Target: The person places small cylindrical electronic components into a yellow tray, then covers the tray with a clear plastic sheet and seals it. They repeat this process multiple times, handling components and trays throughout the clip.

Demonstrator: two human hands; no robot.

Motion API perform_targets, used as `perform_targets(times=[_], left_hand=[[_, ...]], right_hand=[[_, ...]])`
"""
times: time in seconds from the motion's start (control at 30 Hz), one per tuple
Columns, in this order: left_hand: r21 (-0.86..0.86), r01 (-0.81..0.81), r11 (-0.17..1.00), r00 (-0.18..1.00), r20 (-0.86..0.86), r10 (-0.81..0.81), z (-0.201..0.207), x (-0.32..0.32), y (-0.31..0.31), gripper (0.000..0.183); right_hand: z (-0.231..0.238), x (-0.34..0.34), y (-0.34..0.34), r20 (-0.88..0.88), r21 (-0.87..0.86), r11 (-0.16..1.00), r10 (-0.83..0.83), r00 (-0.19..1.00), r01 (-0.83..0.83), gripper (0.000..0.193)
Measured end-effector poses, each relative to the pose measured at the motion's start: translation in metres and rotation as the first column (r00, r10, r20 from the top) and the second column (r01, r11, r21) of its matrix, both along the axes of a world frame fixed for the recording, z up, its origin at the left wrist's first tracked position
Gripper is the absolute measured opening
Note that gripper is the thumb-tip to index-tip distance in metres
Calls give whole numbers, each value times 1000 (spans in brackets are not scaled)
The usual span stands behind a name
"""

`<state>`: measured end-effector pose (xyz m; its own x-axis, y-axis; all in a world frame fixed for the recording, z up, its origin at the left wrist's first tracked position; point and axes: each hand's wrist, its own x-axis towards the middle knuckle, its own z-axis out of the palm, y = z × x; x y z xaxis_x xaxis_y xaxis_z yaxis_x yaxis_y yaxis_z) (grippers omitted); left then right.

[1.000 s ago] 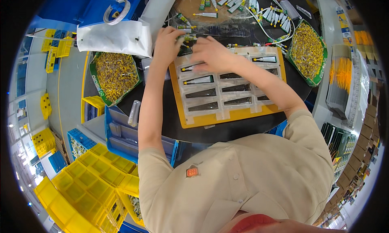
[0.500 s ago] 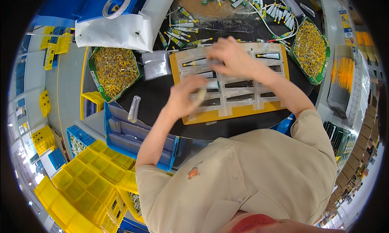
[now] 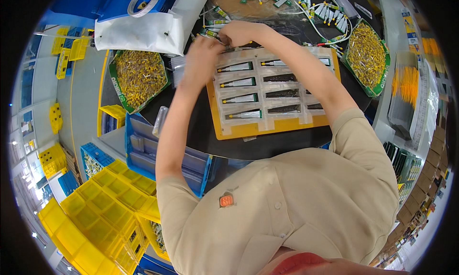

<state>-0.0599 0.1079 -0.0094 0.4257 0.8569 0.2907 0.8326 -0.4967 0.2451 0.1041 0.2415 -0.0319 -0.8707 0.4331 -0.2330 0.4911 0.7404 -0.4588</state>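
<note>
Side by side, both hands are at the far left corner of a yellow board (image 3: 287,132) that carries clear plastic trays (image 3: 262,103). My right hand (image 3: 237,34) has its fingers curled in and closed among small green-and-white tubes (image 3: 218,22) with yellow tips; whatever is in them is hidden. Motion blurs my left hand (image 3: 201,61), whose bent fingers come close to the right hand's. One small tube (image 3: 244,114) lies in each slot of the tray's left column. Another tube (image 3: 273,63) is in the top slot of the middle column, above dark slots without tubes.
Green-edged bins of small yellow pieces stand left (image 3: 138,81) and right (image 3: 367,55) of the board. Clear plastic sleeves (image 3: 178,69) lie by my left forearm. A white cable (image 3: 313,29) winds among loose tubes at the back. Blue (image 3: 128,146) and yellow crates (image 3: 95,203) stand lower left.
Both hands have moved from over the trays to the far left, beyond the board's edge. Tubes now show in the left column's lower slots, which my hands partly covered before.
</note>
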Motion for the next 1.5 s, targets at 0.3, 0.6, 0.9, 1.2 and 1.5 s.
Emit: perform_targets(times=[0.3, 0.6, 0.9, 1.2, 1.5], left_hand=[[-166, -68, 984, 865, -500, -25, -18, -19, 67, 26], [-178, 108, 978, 845, 534, 4, 10, 77, -85, 39], [-116, 214, 970, 904, 400, -152, -18, 150, -118, 26], [-380, 63, 923, 995, -50, -88, 5, 127, -139, 75], [-83, -416, 906, 907, -105, 407, -35, 28, 37, 35]], right_hand=[[6, -17, 13, 377, -9, 998, 58, 924, -59, 26], [21, 104, -24, -603, -138, 951, -302, 738, 276, 25], [11, 192, -138, -478, 485, 871, 194, 857, 73, 22], [-38, 161, 77, -391, 727, 557, -146, 909, 402, 33], [15, 220, 7, -685, 99, 858, -308, 660, 503, 24]])
